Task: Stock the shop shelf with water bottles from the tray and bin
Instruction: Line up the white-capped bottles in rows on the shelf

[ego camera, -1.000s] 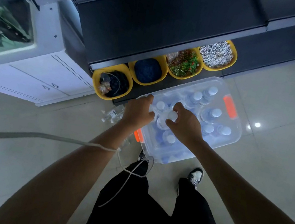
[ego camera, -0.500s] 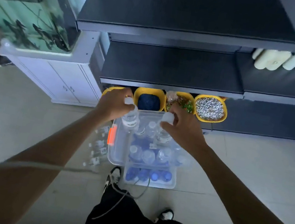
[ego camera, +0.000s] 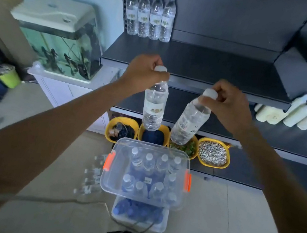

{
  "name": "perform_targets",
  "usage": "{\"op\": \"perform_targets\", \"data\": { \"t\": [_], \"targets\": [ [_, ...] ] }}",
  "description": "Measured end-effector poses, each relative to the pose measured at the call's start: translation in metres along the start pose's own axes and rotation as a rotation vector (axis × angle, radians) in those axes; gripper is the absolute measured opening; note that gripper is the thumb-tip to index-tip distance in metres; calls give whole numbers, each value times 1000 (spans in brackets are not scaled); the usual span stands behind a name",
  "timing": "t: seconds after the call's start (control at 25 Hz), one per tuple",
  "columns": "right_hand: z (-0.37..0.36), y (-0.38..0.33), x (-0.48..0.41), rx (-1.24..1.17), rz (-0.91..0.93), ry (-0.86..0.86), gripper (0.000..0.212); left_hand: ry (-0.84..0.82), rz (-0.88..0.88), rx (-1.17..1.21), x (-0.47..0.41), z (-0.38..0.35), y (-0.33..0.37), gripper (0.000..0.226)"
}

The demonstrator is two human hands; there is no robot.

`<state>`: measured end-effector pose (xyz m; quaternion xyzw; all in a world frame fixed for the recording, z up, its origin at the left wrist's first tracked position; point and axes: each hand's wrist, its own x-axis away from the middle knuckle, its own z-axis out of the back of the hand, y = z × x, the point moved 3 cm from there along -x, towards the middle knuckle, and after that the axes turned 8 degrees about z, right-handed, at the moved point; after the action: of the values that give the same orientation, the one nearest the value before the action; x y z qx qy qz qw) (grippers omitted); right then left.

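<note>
Above the clear bin [ego camera: 112, 178] of bottles, your left hand [ego camera: 143, 72] grips the left bottle [ego camera: 154, 104] at its white cap. Your right hand [ego camera: 229, 106] grips the tilted right bottle [ego camera: 190, 120], barcode showing; label writing too blurred to read.

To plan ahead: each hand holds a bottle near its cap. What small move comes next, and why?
Probably lift the bottle in the left hand forward onto the shelf, standing it right of the four bottles there; that space is bare. The tilted bottle in the right hand can follow beside it.
</note>
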<state>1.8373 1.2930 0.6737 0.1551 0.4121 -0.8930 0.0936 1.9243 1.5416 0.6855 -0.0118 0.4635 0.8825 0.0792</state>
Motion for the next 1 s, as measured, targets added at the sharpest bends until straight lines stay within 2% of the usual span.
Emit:
{"op": "perform_targets", "data": {
  "t": [0.08, 0.24, 0.44, 0.64, 0.84, 1.0],
  "targets": [
    [24, -1, -24, -28, 37, 68, 28, -7, -51, 18, -18, -1, 29, 27],
    [60, 18, -78, -62, 63, 124, 27, 50, -32, 33, -62, -18, 67, 27],
    [104, 90, -157, 34, 184, 31, 23, 251, 65, 18, -125, -72, 97, 25],
    [141, 160, -220, 152, 333, -76, 22, 380, 148, -105, -184, -135, 119, 24],
    [160, 218, -284, 311, 231, -155, 30, 458, 256, -199, -225, -178, 136, 32],
    [166, 250, -311, 324, 156, -193, 29, 481, 235, -246, -254, -200, 144, 33]
  ]
}}
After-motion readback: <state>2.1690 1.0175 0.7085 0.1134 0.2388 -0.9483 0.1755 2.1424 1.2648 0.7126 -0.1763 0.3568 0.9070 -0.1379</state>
